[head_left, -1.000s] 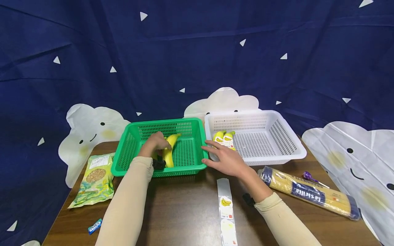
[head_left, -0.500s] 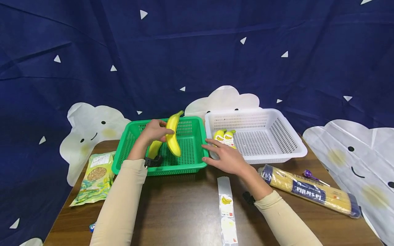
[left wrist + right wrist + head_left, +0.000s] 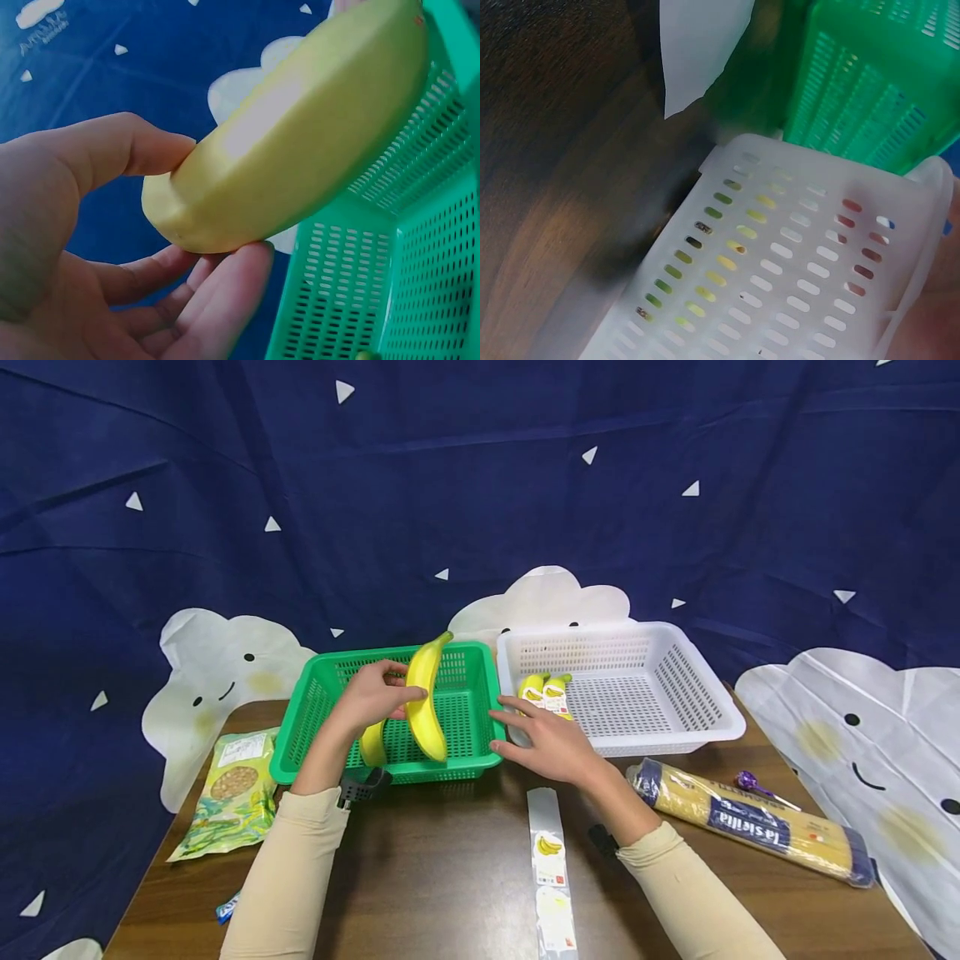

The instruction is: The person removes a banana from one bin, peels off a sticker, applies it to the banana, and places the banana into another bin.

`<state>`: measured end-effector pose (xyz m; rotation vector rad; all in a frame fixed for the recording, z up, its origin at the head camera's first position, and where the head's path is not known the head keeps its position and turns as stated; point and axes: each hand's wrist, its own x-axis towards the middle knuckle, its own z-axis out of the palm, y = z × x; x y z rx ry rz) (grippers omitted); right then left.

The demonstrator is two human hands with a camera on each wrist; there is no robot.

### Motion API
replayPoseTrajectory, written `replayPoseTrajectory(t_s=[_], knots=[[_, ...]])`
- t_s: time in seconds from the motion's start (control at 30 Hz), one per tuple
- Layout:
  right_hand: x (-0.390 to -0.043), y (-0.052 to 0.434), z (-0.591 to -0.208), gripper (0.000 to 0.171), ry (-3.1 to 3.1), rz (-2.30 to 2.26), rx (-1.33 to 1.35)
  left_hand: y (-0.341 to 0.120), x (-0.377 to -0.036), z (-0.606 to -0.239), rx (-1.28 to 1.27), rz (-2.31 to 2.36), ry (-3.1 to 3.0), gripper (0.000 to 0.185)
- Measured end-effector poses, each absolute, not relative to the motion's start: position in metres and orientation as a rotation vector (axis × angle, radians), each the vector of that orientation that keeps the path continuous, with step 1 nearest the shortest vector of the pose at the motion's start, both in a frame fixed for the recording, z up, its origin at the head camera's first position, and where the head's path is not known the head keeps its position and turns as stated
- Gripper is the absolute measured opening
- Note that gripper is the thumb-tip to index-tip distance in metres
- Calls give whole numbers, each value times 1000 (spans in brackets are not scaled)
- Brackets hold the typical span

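My left hand (image 3: 372, 695) grips banana (image 3: 424, 708), thumb and fingers curled round it, fruit lifted above green basket (image 3: 315, 681). Second banana (image 3: 372, 743) lies inside green basket, beneath my wrist. My right hand (image 3: 553, 747), grip relaxed and holding nothing, fingers straight, rests at near corner of white basket (image 3: 705, 697). Labelled bananas (image 3: 545, 692) sit in white basket. Sticker strip (image 3: 549, 860) on tabletop (image 3: 442, 877).

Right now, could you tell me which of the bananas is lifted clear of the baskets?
The banana in the left hand: this lifted banana stands raised above the green basket. The labelled bananas lie in the white basket.
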<state>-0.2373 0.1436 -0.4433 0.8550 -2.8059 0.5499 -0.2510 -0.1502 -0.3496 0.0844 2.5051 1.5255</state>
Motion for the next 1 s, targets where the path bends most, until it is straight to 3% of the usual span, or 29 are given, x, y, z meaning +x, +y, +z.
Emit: replayPoseTrajectory(t_s=[0.47, 0.77, 1.0], knots=[[-238, 143, -443, 63, -2824, 539, 852, -129, -169, -365, 262, 1472, 2498, 55], [-236, 144, -441, 61, -2840, 539, 837, -107, -130, -401, 467, 1261, 2561, 53], [-235, 142, -442, 62, -2845, 538, 832, -97, -119, -438, 412, 1143, 2551, 54]])
